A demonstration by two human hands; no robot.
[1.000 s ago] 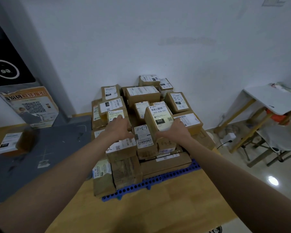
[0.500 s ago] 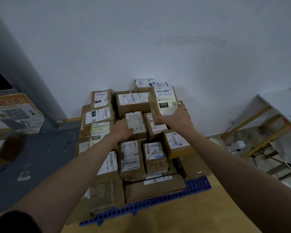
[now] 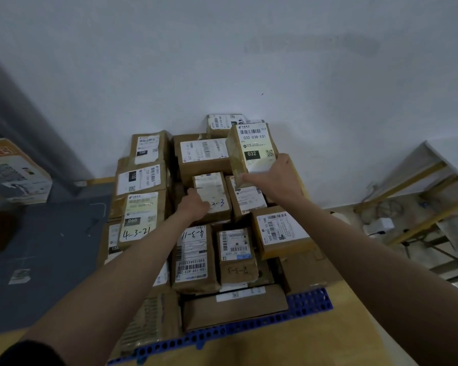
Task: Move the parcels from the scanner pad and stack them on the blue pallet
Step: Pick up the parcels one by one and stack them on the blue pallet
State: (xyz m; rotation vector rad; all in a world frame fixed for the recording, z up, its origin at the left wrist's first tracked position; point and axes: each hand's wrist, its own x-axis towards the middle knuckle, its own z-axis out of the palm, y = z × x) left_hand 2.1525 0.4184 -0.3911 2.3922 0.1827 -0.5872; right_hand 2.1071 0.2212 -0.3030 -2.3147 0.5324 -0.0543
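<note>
Seating the 032 parcel (image 3: 251, 149) on the stack's far right.
Your right hand (image 3: 274, 178) grips its near end; left hand (image 3: 193, 207), loosely curled, rests on a lower parcel (image 3: 214, 192). Lower it flat before releasing.

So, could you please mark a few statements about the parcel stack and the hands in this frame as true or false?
1. The right hand grips the parcel labelled 032. True.
2. The parcels sit on a red pallet. False: the blue pallet shows under the stack.
3. The left hand rests at the parcel marked 2-3. True.
4. The parcel marked 4-3-21 lies on the right side of the stack. False: it lies on the left side.
5. The 032 parcel is held at the front edge of the pallet. False: it is near the back of the stack, close to the wall.
</note>
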